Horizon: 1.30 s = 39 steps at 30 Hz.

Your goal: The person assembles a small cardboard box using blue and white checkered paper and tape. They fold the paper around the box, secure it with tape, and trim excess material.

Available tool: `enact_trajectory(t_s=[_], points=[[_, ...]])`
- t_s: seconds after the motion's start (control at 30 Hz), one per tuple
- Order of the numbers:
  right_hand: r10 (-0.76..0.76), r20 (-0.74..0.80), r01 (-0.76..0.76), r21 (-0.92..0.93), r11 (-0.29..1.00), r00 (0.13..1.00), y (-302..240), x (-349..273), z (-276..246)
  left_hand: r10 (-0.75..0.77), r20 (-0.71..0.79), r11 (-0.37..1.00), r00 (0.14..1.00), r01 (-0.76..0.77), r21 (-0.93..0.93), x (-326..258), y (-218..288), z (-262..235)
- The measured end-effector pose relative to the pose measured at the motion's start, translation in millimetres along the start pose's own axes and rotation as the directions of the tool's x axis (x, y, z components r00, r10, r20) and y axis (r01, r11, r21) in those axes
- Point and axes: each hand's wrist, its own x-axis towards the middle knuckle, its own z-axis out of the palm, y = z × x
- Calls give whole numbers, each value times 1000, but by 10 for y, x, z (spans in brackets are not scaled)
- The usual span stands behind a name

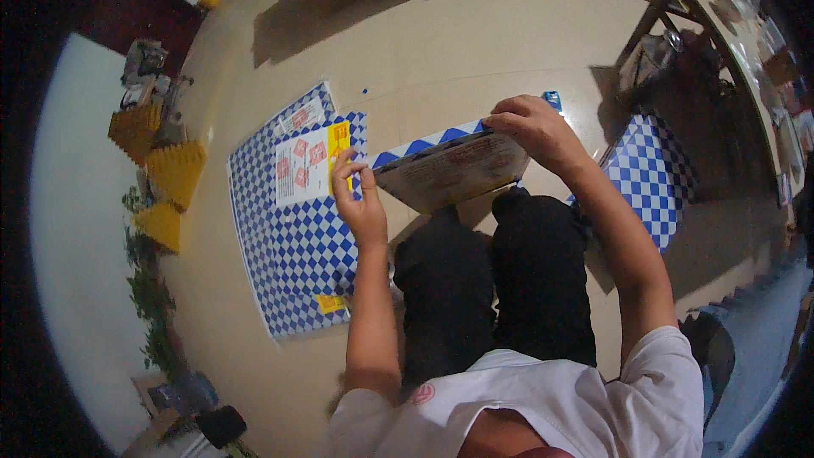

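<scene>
On my feed a large blue-and-white checkered sheet lies flat on the tan floor, a printed leaflet resting on its upper part. Yellow ridged blocks sit along the left wall. At upper right I see a cluttered counter.

Blue-and-white checked sheet on a tan floor — matching checked folded board, yellow foam wedges.

Home room, tiled floor, cluttered table
</scene>
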Motion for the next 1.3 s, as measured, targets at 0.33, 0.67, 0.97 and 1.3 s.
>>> enact_trajectory(t_s=[0.33, 0.67, 0.97, 1.3], points=[[-217, -149, 220, 3, 975, 965, -32, 302, 179, 227, 595, 886, 771, -417, 203, 450, 642, 688], [4, -489, -52, -84, 995, 872, 230, 390, 240, 325, 430, 849, 842, -460, 258, 610, 441, 929], [445, -600, -310, 320, 895, 665, 807, 6, 698, 249, 396, 877, 884, -379, 295, 722, 270, 994], [993, 16, -934, 343, 101, 114, 3097, -2033, 1808, 241, 408, 886, 881, -371, 277, 742, -88, 1164]])
